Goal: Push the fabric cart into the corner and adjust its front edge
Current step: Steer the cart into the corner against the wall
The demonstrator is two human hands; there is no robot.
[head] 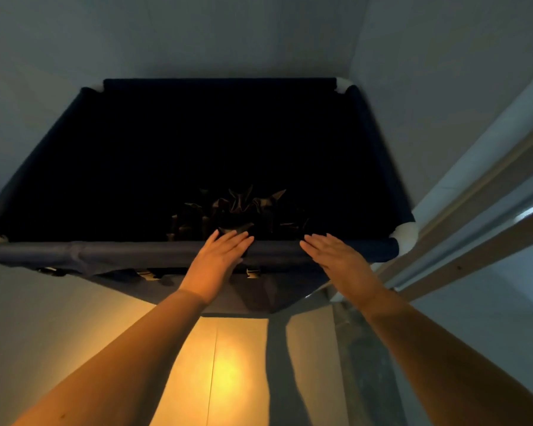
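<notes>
A dark blue fabric cart [111, 252] with white corner joints stands against the pale walls, its far rim close to the wall corner. Its inside is very dark; some crumpled dark cloth [240, 207] lies at the bottom near the front. My left hand [219, 256] lies flat, fingers together and stretched, on the padded front rail right of its middle. My right hand [336, 256] rests flat on the same rail further right, near the white front right corner joint [408, 233]. Neither hand curls around the rail.
A white wall runs behind and to the left of the cart. On the right, a pale door frame or rail [462, 229] slants close by the cart's right side. The floor [228, 364] below me is lit warm yellow.
</notes>
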